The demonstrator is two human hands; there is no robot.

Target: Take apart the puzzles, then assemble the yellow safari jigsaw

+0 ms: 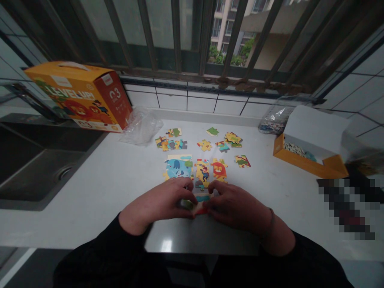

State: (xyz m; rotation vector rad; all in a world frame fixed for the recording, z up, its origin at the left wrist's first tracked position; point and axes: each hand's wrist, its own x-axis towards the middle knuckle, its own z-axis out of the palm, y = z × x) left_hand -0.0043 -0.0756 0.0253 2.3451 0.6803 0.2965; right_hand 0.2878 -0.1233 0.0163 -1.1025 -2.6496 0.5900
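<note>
Seen from above and looking down, a white countertop (90,200) runs beneath a barred window (177,36), with a steel sink (39,168) set into it on the left. An orange "LEVEL UP!" puzzle box (81,96) lies tilted on its side at the back left corner, a crumpled clear plastic bag (141,126) just beside it. At the back right sits an open orange box (309,148) with a white lid (315,130) raised over it, next to a clear bag of puzzle pieces (276,118). Colourful jigsaw pieces (212,131) are spread in loose clusters across the middle of the counter. Nearer the person, three partly joined sections lie side by side: a blue scene (178,167), a standing cartoon figure (202,172) and a lion (219,169). Both black sleeves (99,260) reach in from the bottom of the view. The left hand (159,202) and right hand (237,210) are curved inward, fingers half closed, meeting at the near end of the figure section. Together they pinch a small jigsaw piece (196,204), mostly hidden by the fingers, with a red edge showing. A thin bracelet (269,226) circles the right wrist.
</note>
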